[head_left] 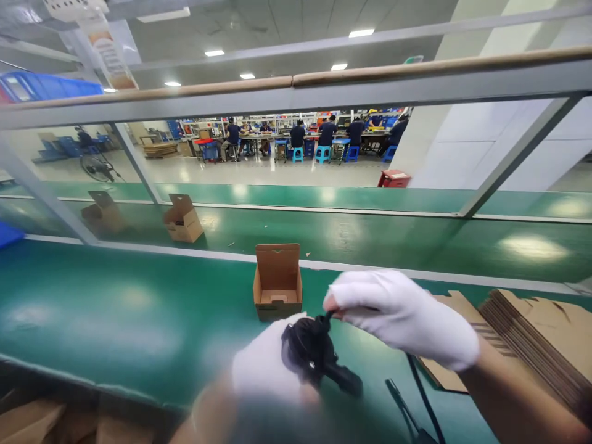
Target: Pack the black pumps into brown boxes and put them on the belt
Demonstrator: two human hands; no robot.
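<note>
My left hand, in a white glove, is closed round a black device whose exact kind I cannot make out; it is blurred, with a rounded body and a stubby arm. From the upper right, my right hand, gloved with a bare fingertip, pinches a black cable at the top of the device. A black cord hangs below my right wrist. Just beyond my left hand, an open cardboard box stands with its lid raised. A thin black item lies on the green worktop at the lower right.
Flat cardboard boxes lie stacked at the right. Behind a metal frame rail, another open carton sits on the green belt. Brown cardboard shows below the worktop edge at lower left. People sit at far benches.
</note>
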